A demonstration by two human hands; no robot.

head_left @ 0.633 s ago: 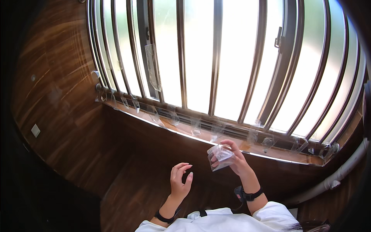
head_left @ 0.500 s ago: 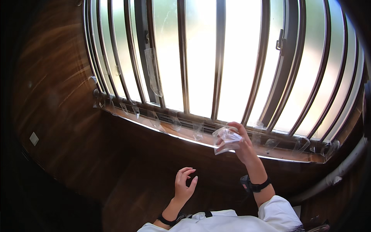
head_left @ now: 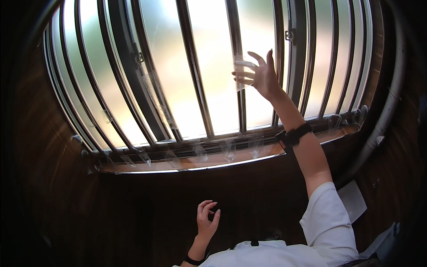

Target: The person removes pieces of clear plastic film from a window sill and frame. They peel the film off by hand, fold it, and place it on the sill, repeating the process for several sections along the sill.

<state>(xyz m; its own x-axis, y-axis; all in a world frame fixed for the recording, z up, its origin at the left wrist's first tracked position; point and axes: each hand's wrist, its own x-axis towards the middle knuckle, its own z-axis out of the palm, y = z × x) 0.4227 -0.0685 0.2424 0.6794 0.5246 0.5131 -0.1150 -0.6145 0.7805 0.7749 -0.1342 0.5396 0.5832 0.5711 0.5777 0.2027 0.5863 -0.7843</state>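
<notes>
My right hand (head_left: 265,81) is raised in front of the window bars, its thumb and fingers stretched apart. A clear piece of plastic film (head_left: 242,84), perhaps wide tape, lies over those fingers, which show through it. It overlaps a dark metal bar (head_left: 231,18); whether it touches the bar I cannot tell. Low in front of my body, my left hand (head_left: 206,224) holds nothing, with fingers loosely curled and the thumb apart. Other clear strips (head_left: 229,150) hang from the lower rail (head_left: 191,143), and one long strip (head_left: 153,91) hangs along a bar to the left.
A brown sill (head_left: 187,163) runs below the bars. Window latches (head_left: 290,34) sit on the frames behind them. A pale pipe (head_left: 386,116) climbs the wall at right. Near my right sleeve are a white panel (head_left: 352,201) and a pale bluish sheet (head_left: 383,240).
My right hand has risen from beside the sill to partway up the bars, carrying the clear film, which is now spread flatter. My left hand stays low and curled. The view has shifted.
</notes>
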